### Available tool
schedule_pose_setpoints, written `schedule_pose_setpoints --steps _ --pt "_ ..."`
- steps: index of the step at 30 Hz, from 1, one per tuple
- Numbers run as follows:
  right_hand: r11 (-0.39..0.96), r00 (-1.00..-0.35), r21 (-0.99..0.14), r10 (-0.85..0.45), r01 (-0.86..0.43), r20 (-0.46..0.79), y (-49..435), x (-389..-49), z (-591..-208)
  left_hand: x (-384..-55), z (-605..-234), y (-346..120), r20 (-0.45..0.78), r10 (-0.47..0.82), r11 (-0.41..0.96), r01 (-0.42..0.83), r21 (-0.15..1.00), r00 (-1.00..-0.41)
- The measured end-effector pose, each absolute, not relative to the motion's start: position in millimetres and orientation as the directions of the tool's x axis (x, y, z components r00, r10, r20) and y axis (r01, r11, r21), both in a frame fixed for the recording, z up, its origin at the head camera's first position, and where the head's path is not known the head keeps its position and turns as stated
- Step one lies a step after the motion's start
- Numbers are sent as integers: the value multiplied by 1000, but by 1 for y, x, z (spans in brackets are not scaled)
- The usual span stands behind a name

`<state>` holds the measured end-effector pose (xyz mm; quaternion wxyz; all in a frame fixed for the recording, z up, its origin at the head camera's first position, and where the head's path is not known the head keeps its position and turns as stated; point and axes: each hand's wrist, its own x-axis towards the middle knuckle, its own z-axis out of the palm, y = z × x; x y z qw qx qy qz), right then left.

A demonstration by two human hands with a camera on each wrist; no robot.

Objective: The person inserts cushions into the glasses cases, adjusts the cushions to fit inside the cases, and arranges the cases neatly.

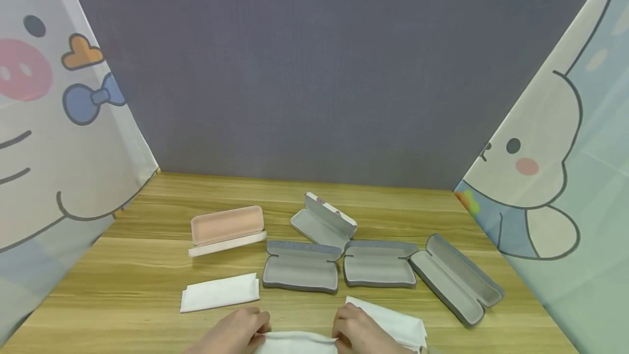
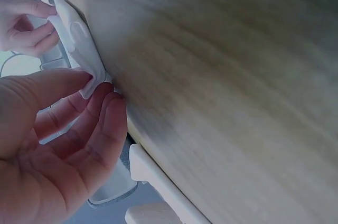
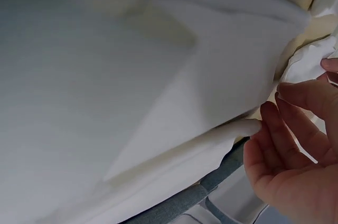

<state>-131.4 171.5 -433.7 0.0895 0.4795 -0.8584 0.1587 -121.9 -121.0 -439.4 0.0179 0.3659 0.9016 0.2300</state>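
Note:
Near the table's front edge, a white cloth (image 1: 297, 343) is stretched between both hands. My left hand (image 1: 238, 329) pinches one corner of it between thumb and fingers, which shows closely in the left wrist view, where the cloth (image 2: 79, 39) hangs in soft folds. At the other end my right hand (image 1: 361, 332) pinches the opposite corner. To the left lies a folded white cloth (image 1: 221, 293). Another folded white cloth (image 1: 390, 321) lies beside the right hand and fills much of the right wrist view.
Two open grey glasses cases (image 1: 301, 272) (image 1: 379, 266) stand side by side beyond the hands. A third grey case (image 1: 457, 277) lies angled at right. Behind are an open patterned white case (image 1: 321, 223) and a pink-lined case (image 1: 227, 226). A dark panel (image 1: 304, 70) rises behind the table.

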Motion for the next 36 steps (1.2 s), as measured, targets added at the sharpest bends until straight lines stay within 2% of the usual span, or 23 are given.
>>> schedule_pose_setpoints --steps 7,11,17,23,29,36 --pt "534 -602 -289 -756 -795 257 174 -132 -429 -122 -436 -120 158 644 642 641 420 -749" --pt "535 -600 -274 -741 -799 303 173 -131 -429 -122 -434 -120 167 626 658 631 411 -762" --pt "529 -602 -287 -711 -799 365 173 -132 -428 -123 -431 -119 223 624 636 653 412 -749" --pt "573 -634 -273 -684 -773 359 172 -132 -423 -125 -429 -118 255 615 628 659 414 -746" --pt "606 -683 -316 -662 -730 307 171 -134 -417 -129 -425 -117 282 604 610 660 439 -745" --pt "645 -719 -316 -630 -695 295 171 -138 -407 -134 -418 -116 303 578 621 649 440 -758"
